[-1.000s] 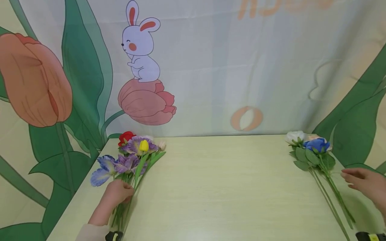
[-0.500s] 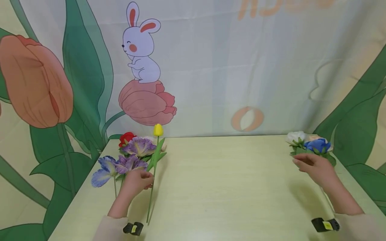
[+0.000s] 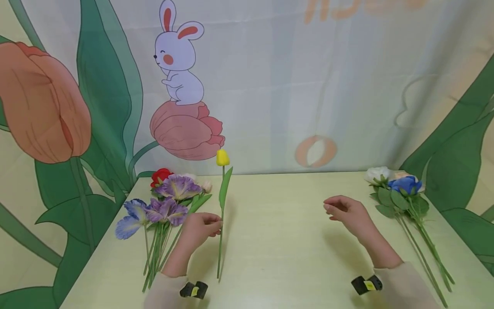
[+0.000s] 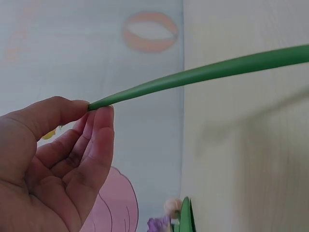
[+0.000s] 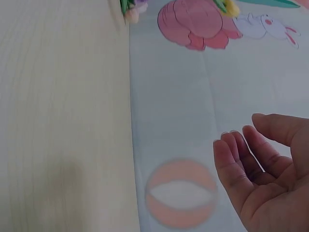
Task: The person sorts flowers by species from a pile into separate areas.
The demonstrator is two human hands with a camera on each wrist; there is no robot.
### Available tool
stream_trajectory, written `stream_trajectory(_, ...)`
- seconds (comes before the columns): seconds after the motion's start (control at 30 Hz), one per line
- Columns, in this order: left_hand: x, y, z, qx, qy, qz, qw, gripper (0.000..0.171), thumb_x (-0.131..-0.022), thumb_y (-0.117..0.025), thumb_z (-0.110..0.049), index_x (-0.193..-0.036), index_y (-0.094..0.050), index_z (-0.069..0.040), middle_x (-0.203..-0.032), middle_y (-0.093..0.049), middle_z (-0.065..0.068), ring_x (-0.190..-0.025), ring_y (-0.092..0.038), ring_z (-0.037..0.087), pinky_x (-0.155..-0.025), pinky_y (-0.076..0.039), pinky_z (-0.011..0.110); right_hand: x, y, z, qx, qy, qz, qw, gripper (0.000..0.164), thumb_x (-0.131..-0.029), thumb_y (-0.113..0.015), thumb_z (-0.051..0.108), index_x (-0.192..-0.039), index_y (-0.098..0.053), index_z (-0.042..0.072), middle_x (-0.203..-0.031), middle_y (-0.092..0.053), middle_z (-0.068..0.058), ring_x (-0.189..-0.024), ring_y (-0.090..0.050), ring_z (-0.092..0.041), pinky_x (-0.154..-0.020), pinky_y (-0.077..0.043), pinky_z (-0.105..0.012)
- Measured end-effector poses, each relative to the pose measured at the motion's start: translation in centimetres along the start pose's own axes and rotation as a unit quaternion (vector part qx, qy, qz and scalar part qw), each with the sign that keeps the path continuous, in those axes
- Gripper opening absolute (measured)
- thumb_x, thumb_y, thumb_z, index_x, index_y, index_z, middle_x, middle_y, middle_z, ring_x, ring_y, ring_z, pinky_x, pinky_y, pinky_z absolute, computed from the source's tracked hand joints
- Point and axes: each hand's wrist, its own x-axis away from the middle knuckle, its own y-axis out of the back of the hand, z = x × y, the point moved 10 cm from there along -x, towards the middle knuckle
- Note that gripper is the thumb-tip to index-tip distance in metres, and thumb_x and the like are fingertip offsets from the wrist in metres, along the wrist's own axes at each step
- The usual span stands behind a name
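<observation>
My left hand [image 3: 198, 227] pinches the green stem of a yellow tulip [image 3: 222, 158] between thumb and fingertips. The tulip stands nearly upright over the table, bloom at the top with one long leaf below it. In the left wrist view the stem [image 4: 207, 73] runs from the fingertips out to the right edge, and most of the yellow bloom is hidden behind the hand. My right hand [image 3: 347, 214] hovers over the right half of the table, fingers loosely bent, with nothing in it. The right wrist view shows bare space between that hand's [image 5: 260, 169] thumb and fingers.
On the table's left lie purple irises [image 3: 167, 210], a blue iris [image 3: 133, 219] and a red flower [image 3: 161, 176]. A blue rose [image 3: 405, 185] and a white rose [image 3: 378, 175] lie at the right edge. A printed cloth [image 3: 262, 86] hangs behind the table [image 3: 270, 257].
My left hand has lifted the yellow tulip out of the left bunch and brought it rightward. My right hand has moved left from beside the right-hand roses, with nothing in it.
</observation>
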Motion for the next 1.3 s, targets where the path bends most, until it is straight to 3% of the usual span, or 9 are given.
stream_trajectory(0.4, -0.7, -2.7, -1.9, 0.040, -0.015, 0.006, 0.9991, 0.012, -0.089, -0.068, -0.005, -0.095, -0.075, 0.004, -0.080, -0.075, 0.016, -0.069, -0.071, 0.021, -0.065, -0.059, 0.030, -0.8, -5.3, 2.1, -0.064, 0.006, 0.034, 0.997, 0.034, -0.097, -0.063, 0.026, -0.119, -0.063, -0.001, -0.114, -0.066, -0.018, -0.095, -0.064, -0.014, -0.085, -0.057, -0.024)
stream_trajectory(0.87, -0.7, -5.1, -4.8, 0.071, -0.047, 0.031, 0.9959, 0.015, -0.090, -0.068, -0.009, -0.098, -0.075, 0.002, -0.084, -0.076, 0.016, -0.070, -0.070, 0.015, -0.069, -0.059, 0.029, -0.8, -11.0, 4.8, -0.116, 0.014, 0.073, 0.991, 0.028, -0.095, -0.064, 0.017, -0.115, -0.064, -0.003, -0.112, -0.069, -0.016, -0.094, -0.068, -0.019, -0.086, -0.059, -0.031)
stream_trajectory(1.07, -0.9, -6.1, -5.7, 0.070, -0.055, 0.042, 0.9952, 0.017, -0.090, -0.067, -0.009, -0.098, -0.074, 0.004, -0.086, -0.075, 0.017, -0.069, -0.069, 0.012, -0.070, -0.060, 0.030, -0.8, -13.6, 5.0, -0.116, 0.005, 0.084, 0.990, 0.025, -0.093, -0.067, 0.017, -0.109, -0.066, -0.003, -0.097, -0.070, -0.014, -0.085, -0.066, -0.020, -0.078, -0.060, -0.031)
stream_trajectory(1.17, -1.0, -6.7, -6.1, 0.073, -0.057, 0.050, 0.9945, 0.017, -0.090, -0.066, -0.010, -0.098, -0.074, 0.003, -0.089, -0.075, 0.017, -0.070, -0.069, 0.012, -0.071, -0.060, 0.029, -0.8, -14.5, 4.9, -0.116, 0.002, 0.088, 0.989, 0.024, -0.092, -0.068, 0.017, -0.107, -0.067, -0.003, -0.092, -0.070, -0.012, -0.082, -0.066, -0.020, -0.075, -0.060, -0.032)
stream_trajectory(1.3, -1.0, -7.1, -6.6, 0.078, -0.062, 0.056, 0.9935, 0.018, -0.091, -0.066, -0.011, -0.099, -0.074, 0.003, -0.091, -0.076, 0.017, -0.071, -0.069, 0.012, -0.071, -0.060, 0.028, -0.7, -15.0, 5.1, -0.125, 0.011, 0.093, 0.988, 0.025, -0.093, -0.066, 0.015, -0.109, -0.066, -0.005, -0.099, -0.071, -0.018, -0.081, -0.065, -0.015, -0.076, -0.061, -0.035)
